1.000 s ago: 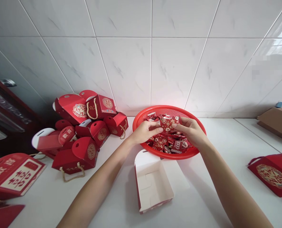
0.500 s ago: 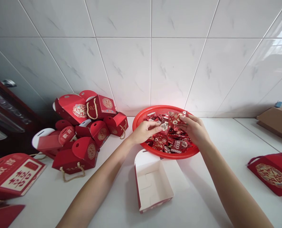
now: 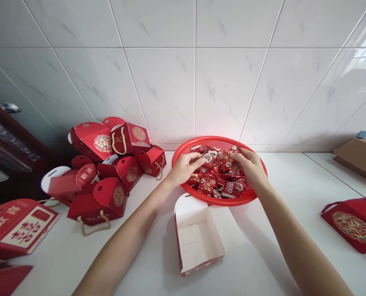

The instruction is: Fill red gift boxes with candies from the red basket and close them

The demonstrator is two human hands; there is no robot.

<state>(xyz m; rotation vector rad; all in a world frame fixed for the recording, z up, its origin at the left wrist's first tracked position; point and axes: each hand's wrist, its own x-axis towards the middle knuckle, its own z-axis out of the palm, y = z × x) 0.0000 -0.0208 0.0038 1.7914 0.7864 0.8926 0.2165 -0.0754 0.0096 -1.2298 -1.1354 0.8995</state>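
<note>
My left hand [image 3: 186, 167] is closed on a small red candy packet [image 3: 209, 157] with a pale printed patch, held over the left part of a red plastic basket [image 3: 177, 153]. Pinched in my right hand [image 3: 251, 166] is another red packet [image 3: 224, 160], with a flower pattern. The two packets are side by side above a heap of similar shiny wrapped packets [image 3: 208, 184] in the basket. Just in front of the basket, between my forearms, stands an open gift box [image 3: 198, 238], white inside and red outside, with nothing in it.
At left, several closed red gift boxes [image 3: 98, 201] with rope handles are piled against the tiled wall [image 3: 161, 90]. A red printed box [image 3: 22, 228] lies nearer. On the right are another red box [image 3: 352, 226] and a brown carton [image 3: 358, 158].
My left hand has lifted its packet slightly up from the heap. The right hand has lowered its packet a little and shifted left, so the two packets are closer together.
</note>
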